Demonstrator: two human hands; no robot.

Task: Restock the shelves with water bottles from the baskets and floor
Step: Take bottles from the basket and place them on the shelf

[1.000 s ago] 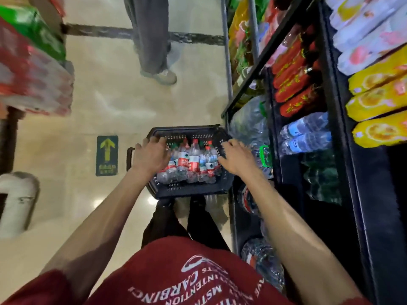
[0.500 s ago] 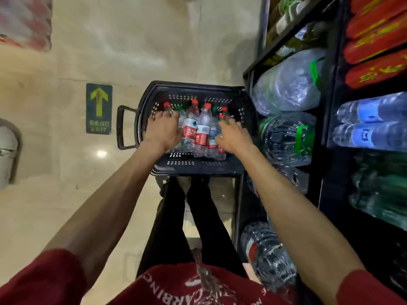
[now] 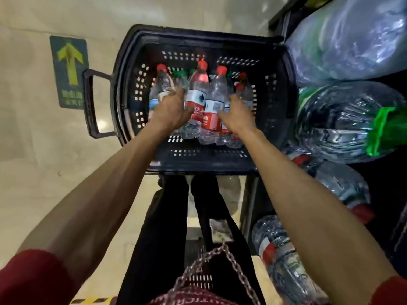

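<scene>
Left hand wraps bottle in basket; right hand spread over other bottles, nothing gripped yet. Grab mid-body, lift vert.

The fingertips of the left hand were buried among the water bottles in the black basket, and those of the right hand lay behind a bottle, so neither grip could be judged. Green-capped bottles showed little but their caps. The small print on the floor sign was too blurred to read. The large water jugs ran off the right edge
</scene>
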